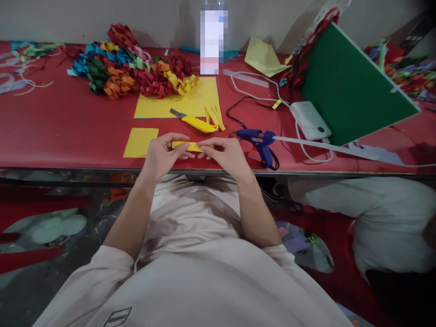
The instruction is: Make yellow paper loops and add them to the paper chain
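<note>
Head view | yellow strip held crosswise | left grip pinching left part | right grip pinching right part

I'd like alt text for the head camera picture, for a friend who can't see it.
A left hand and a right hand hold a yellow strip between them above a red table. A yellow cutter lies just beyond, a blue glue gun to the right, and colourful looped chains farther back.

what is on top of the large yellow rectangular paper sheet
Multicoloured paper-loop chains lie over its upper left; a yellow-handled cutter and narrow yellow paper strips overlap its lower edge. The sheet beneath the chains is hidden.
</note>
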`<state>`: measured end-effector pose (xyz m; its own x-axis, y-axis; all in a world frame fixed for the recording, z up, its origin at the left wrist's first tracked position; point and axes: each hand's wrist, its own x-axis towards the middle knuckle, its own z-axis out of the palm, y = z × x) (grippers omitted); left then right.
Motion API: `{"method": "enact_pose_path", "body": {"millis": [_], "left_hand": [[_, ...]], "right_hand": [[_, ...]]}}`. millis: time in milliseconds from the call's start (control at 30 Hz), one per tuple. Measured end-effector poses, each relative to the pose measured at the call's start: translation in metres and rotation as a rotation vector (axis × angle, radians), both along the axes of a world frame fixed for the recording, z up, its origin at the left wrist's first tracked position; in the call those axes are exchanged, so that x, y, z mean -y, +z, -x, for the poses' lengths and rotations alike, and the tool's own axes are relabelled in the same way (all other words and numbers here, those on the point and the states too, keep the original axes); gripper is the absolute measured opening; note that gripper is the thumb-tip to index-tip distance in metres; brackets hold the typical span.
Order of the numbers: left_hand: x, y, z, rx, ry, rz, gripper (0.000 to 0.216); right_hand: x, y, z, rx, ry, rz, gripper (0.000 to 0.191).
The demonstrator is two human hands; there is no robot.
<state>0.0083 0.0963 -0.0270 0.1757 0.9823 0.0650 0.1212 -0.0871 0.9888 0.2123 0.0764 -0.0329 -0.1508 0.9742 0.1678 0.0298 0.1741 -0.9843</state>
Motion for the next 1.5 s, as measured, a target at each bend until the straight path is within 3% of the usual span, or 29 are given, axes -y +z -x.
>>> {"method": "enact_pose_path", "body": {"millis": [167,567,767,967,1200,1333,1433,1500], "left_hand": [[0.004,-0.004,-0.005,0.0,0.031,-0.021,0.039],[0.011,-0.003,0.001,-0.022,-0.046,-0.012,0.047],[0.01,-0.002,0.0,-0.034,-0.024,0.022,0.048],[0.01,-0.001,-0.004,-0.036,0.013,0.013,0.04],[0.01,-0.002,-0.002,-0.067,0.035,-0.079,0.029],[0.007,0.004,0.004,-0.082,-0.058,-0.061,0.036],[0.006,0.006,0.007,-0.237,-0.15,-0.084,0.037],[0.008,0.005,0.009,-0.479,-0.12,-0.247,0.03]], "right_hand": [[-0.003,-0.005,0.005,-0.054,0.012,0.011,0.036],[-0.001,-0.002,0.005,-0.061,0.019,0.016,0.032],[-0.001,-0.003,0.005,-0.036,0.003,0.033,0.022],[0.0,-0.003,0.007,-0.057,-0.012,0.04,0.026],[-0.003,-0.001,0.005,0.023,0.042,0.054,0.028],[-0.002,0.001,0.0,-0.008,0.118,0.124,0.038],[0.003,0.001,0.0,0.116,0.104,0.109,0.036],[0.008,0.0,0.003,0.374,-0.022,-0.035,0.029]]}}
